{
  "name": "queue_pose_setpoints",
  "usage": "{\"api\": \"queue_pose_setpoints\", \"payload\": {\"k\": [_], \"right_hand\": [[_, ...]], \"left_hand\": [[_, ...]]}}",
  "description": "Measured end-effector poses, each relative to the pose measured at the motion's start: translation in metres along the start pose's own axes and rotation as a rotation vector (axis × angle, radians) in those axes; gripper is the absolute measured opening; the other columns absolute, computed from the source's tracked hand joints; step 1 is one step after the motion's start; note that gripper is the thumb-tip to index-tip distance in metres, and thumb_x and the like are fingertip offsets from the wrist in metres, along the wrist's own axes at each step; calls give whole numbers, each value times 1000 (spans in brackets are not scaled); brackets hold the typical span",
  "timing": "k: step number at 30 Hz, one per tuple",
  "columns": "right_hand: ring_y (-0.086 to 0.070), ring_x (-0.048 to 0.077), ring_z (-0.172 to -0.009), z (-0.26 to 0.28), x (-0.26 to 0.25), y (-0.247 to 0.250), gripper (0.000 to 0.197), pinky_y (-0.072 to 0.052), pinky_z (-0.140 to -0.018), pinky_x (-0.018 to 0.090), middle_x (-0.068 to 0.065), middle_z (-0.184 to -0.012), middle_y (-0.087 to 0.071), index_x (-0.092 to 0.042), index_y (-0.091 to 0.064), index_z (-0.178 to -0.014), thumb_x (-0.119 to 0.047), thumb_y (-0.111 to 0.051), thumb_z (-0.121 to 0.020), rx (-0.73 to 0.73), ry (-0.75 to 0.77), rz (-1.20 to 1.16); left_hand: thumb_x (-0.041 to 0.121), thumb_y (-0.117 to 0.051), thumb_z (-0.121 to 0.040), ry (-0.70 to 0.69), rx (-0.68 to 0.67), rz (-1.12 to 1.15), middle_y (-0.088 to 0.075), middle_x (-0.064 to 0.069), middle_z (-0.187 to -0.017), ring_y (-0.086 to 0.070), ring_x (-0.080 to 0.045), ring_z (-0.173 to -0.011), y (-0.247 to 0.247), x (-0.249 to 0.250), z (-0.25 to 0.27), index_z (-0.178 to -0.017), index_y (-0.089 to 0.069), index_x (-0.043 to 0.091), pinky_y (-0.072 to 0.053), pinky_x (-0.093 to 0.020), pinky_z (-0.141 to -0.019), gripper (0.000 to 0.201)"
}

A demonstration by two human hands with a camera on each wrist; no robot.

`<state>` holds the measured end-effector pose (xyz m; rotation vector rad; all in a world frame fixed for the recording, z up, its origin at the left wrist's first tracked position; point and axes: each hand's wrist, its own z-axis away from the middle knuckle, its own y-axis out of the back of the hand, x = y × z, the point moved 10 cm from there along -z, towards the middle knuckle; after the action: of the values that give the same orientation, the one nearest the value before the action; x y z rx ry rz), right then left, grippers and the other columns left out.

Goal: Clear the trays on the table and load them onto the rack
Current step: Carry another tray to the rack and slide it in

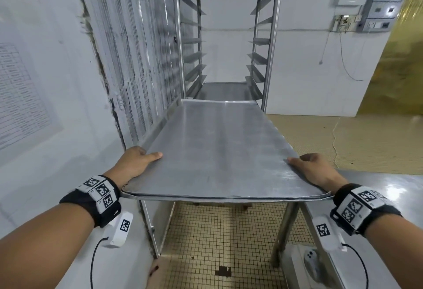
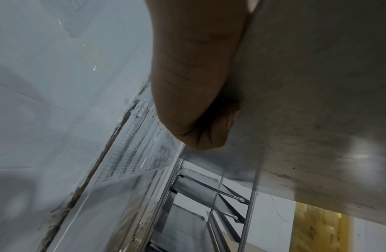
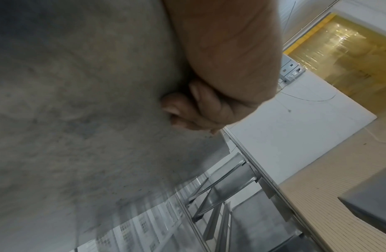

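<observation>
Flat grey metal tray is carried level, its far end at the tall steel rack. Left hand and right hand pinch its near corners, thumbs on top, fingers curled underneath, probably to keep it steady for sliding in.

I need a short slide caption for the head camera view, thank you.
Both hands, left hand and right hand, carry a bare metal tray toward the steel rack.

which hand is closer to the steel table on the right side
Right. The right hand grips the tray's edge just beside the table; the left hand grips the opposite edge, by the wall.
</observation>
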<state>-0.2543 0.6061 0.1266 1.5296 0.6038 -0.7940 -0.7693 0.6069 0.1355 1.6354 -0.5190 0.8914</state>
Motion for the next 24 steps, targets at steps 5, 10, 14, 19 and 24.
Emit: {"api": "queue_pose_setpoints", "payload": {"k": [5,10,14,19,24], "right_hand": [[-58,18,-58,-25,-14,5,49,-40,-55,25,7,-69,-69,0,-71,-89,-48,-65,-93,29,14,-4],[-54,19,-55,-57,-20,7,53,-39,-55,27,6,-62,-66,2,-72,-85,-50,-64,-93,61,3,40],[-60,20,-61,-80,-22,4,49,-41,-57,27,8,-71,-70,-3,-73,-87,-50,-63,-94,62,-4,63],[-57,20,-63,-109,-21,-3,49,-40,-55,25,10,-75,-68,3,-68,-86,-45,-63,-95,75,-25,68],[-56,16,-54,-141,-10,-19,48,-36,-43,19,4,-65,-66,3,-72,-91,-43,-63,-96,82,-71,86]], "left_hand": [[43,-78,-83,-28,-3,37,-66,-7,-72,-63,-21,-62,-2,13,-29,-74,-61,8,-42,-26,-55,39],[48,-77,-82,-35,-44,62,-74,-10,-75,-72,-26,-69,-10,18,-70,-80,-72,1,-49,-27,-58,47],[44,-77,-84,-45,-35,63,-71,-9,-78,-68,-23,-69,-20,24,-96,-82,-68,2,-47,-28,-59,43],[36,-75,-87,-48,-23,59,-64,-4,-73,-60,-17,-65,-35,27,-125,-73,-61,8,-40,-25,-54,35],[34,-73,-90,-61,-50,35,-64,0,-71,-59,-11,-61,-52,29,-156,-68,-61,15,-37,-19,-45,31]]}}
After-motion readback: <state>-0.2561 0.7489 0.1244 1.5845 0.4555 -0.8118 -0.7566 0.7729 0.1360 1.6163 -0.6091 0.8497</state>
